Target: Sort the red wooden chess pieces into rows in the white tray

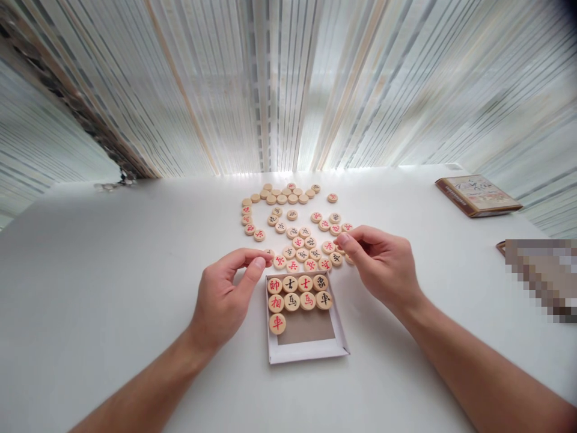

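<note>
A shallow white box tray (309,349) lies before me, between my forearms. Inside are several round wooden xiangqi pieces with red or black characters: two full rows and one red piece (277,323) starting a third row at the left. My left hand (228,288) is closed in a loose pinch above the tray's far left corner, beside a piece partly covered by its fingertips. My right hand (383,258) pinches thumb and index together over the right side of the loose pieces (302,254). Whatever either pinch holds is hidden.
More xiangqi pieces (282,198) spread toward the back of the white table (135,270), some blank side up. A flat printed box (480,195) lies at the back right. Nearer, a brown-edged item is mostly blurred out. Striped curtains (279,84) hang behind the table.
</note>
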`<control>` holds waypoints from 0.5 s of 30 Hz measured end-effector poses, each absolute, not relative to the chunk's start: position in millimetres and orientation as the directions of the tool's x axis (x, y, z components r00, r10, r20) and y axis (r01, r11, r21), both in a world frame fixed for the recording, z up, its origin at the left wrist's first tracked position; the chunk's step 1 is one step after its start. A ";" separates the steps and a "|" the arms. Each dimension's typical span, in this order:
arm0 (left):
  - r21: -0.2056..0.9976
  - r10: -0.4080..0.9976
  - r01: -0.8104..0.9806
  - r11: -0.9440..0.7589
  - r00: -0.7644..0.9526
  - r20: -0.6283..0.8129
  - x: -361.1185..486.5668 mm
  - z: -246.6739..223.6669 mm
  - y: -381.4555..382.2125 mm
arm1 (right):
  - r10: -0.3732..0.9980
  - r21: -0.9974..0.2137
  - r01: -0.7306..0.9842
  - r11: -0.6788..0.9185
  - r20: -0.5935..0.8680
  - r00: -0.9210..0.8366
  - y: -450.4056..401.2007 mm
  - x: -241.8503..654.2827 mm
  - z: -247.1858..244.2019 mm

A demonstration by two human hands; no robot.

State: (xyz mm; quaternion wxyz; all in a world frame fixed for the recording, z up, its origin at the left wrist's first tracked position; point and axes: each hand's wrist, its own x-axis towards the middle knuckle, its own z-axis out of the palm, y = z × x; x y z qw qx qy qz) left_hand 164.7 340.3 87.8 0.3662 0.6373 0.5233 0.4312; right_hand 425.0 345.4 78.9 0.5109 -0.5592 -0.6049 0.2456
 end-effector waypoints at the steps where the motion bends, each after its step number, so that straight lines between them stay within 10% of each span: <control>1: 0.920 0.982 0.346 -0.186 0.086 0.167 165.0 87.5 340.3 | 0.928 -0.868 0.427 0.253 0.342 0.145 345.1 424.8 78.7; 15: 0.913 0.981 0.360 -0.190 0.107 0.162 165.8 89.3 337.9 | 0.931 -0.867 0.433 0.246 0.335 0.143 344.6 424.3 77.9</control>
